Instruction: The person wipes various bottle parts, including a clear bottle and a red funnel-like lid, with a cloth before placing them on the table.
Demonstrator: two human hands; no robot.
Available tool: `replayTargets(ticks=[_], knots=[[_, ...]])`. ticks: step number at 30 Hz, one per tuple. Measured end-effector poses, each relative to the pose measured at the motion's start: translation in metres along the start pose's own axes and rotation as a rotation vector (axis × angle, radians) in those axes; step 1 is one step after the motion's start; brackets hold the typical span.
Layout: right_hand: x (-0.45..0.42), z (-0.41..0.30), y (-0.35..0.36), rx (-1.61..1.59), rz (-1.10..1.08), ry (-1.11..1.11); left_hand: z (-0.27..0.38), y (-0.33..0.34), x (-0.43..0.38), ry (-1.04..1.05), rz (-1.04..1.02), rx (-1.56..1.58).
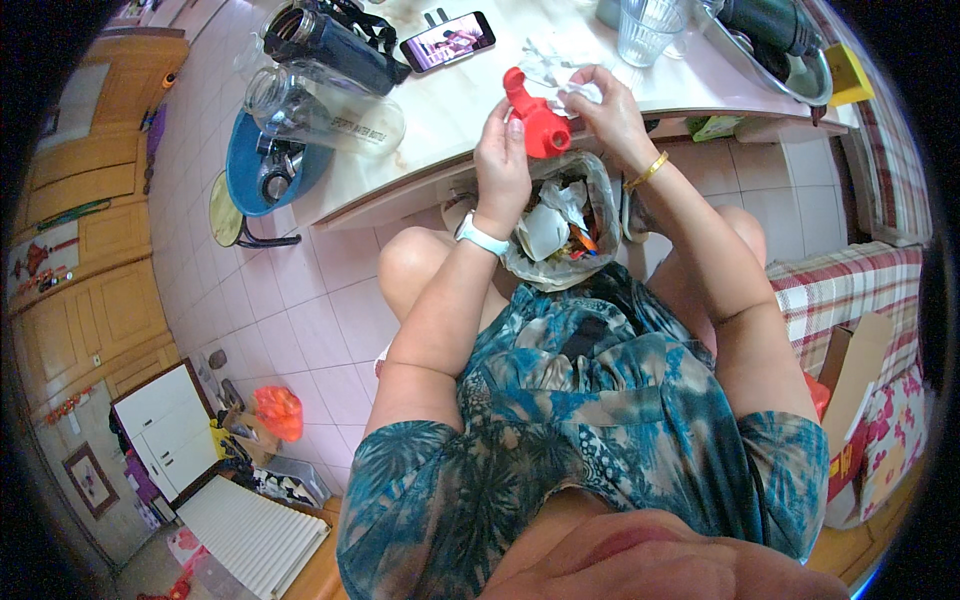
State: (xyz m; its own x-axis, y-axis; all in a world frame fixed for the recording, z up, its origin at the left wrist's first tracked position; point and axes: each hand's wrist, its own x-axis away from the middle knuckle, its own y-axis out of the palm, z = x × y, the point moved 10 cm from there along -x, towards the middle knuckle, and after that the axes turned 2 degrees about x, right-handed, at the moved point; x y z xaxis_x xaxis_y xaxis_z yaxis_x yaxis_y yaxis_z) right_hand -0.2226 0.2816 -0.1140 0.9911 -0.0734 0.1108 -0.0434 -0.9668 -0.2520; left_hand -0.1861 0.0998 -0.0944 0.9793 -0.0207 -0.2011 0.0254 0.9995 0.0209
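My left hand [504, 154] grips a red plastic bottle lid [537, 124] with a flip cap and a round spout. White tissue [587, 92] is pinched in the fingers of my right hand [613, 112], close beside the lid's upper right edge. Both hands are just over the near edge of the marble-patterned table [442, 105]. More crumpled tissue [544, 64] lies on the tabletop beyond the lid. A clear bottle [337, 116] without a lid rests on its side to the left, its mouth pointing left.
Below my hands stands a lined trash bin [600, 225] holding scraps. A phone [448, 42] plays video on the table beside a dark open bottle [322, 49]. A drinking glass [649, 34] and a metal basin [806, 86] are at right. A blue basin [300, 180] sits on a stool [225, 217].
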Motion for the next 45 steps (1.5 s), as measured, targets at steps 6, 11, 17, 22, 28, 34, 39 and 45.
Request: replayTargets(ticks=[6, 11, 17, 22, 28, 34, 39, 45], knots=[[-0.003, -0.031, -0.027, 0.096, 0.145, -0.361, -0.003, -0.005, -0.006, -0.092, -0.001, 0.087], [0.044, -0.082, 0.024, 0.618, 0.083, -0.749, -0.007, -0.003, -0.003, -0.118, 0.001, 0.015], [0.076, -0.089, 0.061, 0.937, 0.040, -0.841, -0.020, -0.009, -0.001, -0.184, 0.078, -0.046], [0.078, -0.080, 0.074, 1.059, -0.008, -0.844, -0.028, -0.011, -0.002, -0.211, 0.103, -0.131], [0.081, -0.086, 0.073, 0.949, -0.087, -0.935, -0.025, -0.015, -0.005, -0.208, 0.110, -0.193], [0.101, -0.099, 0.088, 0.825, -0.177, -1.051, -0.021, -0.029, -0.016, -0.148, 0.196, -0.063], [0.094, -0.116, 0.051, 0.684, -0.005, -0.960, -0.021, -0.051, -0.026, -0.162, 0.327, 0.263], [0.025, -0.067, -0.015, 0.325, 0.174, -0.409, -0.028, -0.040, -0.019, -0.241, 0.234, 0.382]])
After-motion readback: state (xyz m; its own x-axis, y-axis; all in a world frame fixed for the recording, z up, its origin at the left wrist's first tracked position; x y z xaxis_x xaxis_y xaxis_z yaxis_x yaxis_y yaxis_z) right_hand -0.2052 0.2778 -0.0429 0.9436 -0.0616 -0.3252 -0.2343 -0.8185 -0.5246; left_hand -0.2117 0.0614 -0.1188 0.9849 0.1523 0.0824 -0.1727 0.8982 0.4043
